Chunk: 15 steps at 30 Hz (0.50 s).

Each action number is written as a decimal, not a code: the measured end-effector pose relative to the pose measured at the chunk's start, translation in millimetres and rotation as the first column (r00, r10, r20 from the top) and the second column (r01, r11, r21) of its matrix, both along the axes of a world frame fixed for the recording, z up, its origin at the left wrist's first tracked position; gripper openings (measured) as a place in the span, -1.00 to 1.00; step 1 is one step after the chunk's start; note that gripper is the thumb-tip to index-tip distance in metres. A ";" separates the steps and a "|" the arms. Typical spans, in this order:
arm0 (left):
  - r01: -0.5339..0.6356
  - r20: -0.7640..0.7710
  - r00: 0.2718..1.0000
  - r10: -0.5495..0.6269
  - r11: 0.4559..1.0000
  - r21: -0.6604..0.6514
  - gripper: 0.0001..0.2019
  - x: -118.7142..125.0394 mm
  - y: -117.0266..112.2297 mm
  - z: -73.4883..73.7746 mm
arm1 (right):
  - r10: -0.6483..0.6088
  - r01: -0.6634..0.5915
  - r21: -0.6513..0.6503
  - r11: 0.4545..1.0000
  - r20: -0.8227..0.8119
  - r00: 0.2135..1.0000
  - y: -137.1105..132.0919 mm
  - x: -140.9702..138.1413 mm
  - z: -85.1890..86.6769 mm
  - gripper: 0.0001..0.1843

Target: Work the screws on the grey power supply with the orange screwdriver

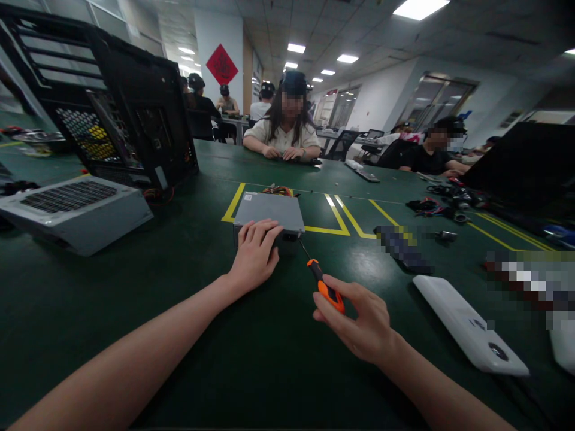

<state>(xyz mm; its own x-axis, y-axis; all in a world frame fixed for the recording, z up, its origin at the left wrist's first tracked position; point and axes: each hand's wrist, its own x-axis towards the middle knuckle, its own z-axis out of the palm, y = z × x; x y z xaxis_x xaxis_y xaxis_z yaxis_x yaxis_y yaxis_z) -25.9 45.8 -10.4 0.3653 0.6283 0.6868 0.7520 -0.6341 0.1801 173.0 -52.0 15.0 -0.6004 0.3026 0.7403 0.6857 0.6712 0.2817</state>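
Observation:
A grey metal power supply box (269, 211) lies on the green table (193, 335) inside a yellow taped outline. My left hand (255, 254) rests on its near corner, fingers curled over the top edge. My right hand (359, 323) grips an orange-and-black screwdriver (322, 284); its thin shaft points at the box's near right side, and the tip is close to or touching it.
An open black computer case (121, 102) stands at the left with a grey perforated panel (72, 209) lying before it. A white flat device (469, 326) lies at the right. Cables and small parts (442, 206) sit beyond. Other people sit at the far side.

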 end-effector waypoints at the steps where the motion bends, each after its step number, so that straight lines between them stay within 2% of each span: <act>1: 0.000 0.002 1.000 0.000 1.000 0.001 -0.60 0.0 -0.1 0.1 | -0.047 0.047 0.007 0.999 0.008 0.999 0.3 0.1 -1.1 -0.80; 5: -0.007 0.011 1.000 0.007 1.000 0.005 -0.60 0.3 0.3 -0.4 | -0.187 0.187 0.005 0.982 0.049 0.981 0.7 -2.4 -5.7 -0.87; 11: -0.011 0.002 1.000 0.011 1.000 0.002 -0.61 0.2 0.5 -1.0 | -0.142 0.143 -0.016 0.990 0.074 0.987 0.7 -7.2 -7.4 -0.70; 15: -0.010 0.001 1.000 0.010 1.000 0.006 -0.59 0.1 0.0 -0.6 | -0.170 0.170 0.015 0.985 0.015 0.985 1.7 -4.5 -3.2 -0.74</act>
<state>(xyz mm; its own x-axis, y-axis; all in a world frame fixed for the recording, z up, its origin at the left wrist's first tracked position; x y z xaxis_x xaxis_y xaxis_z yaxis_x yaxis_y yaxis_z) -25.8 45.8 -11.1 0.3582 0.6275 0.6913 0.7581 -0.6277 0.1770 168.5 -50.3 11.8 -0.5527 0.3912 0.7359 0.7849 0.5411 0.3018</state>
